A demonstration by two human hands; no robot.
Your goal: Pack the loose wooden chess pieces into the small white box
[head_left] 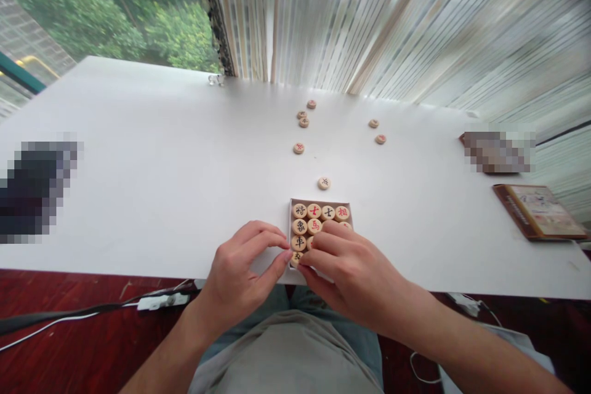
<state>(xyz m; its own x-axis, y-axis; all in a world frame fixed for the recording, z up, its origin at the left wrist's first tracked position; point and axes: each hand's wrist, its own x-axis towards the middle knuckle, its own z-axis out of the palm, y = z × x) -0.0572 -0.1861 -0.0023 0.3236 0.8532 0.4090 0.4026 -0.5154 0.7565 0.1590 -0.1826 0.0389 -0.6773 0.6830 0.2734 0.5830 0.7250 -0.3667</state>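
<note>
A shallow white-walled box (pixel 291 215) holds rows of round wooden Chinese chess pieces with black or red characters. My left hand (pixel 247 268) is curved at the box's left side, its thumb and fingertips close together on the edge near the front corner. My right hand (pixel 348 261) reaches over the box from the right and hides several pieces. Its thumb and forefinger pinch at a black-marked chess piece (pixel 296 259) in the front left corner. A loose chess piece (pixel 324 183) lies just behind the box.
Farther back on the white table (pixel 175 178) lie a red-marked piece (pixel 298 148), a small group with one piece (pixel 303 122), and a pair including another piece (pixel 380 139). A brown book-like item (pixel 540 212) lies at right. A blurred dark object (pixel 34 191) is at left.
</note>
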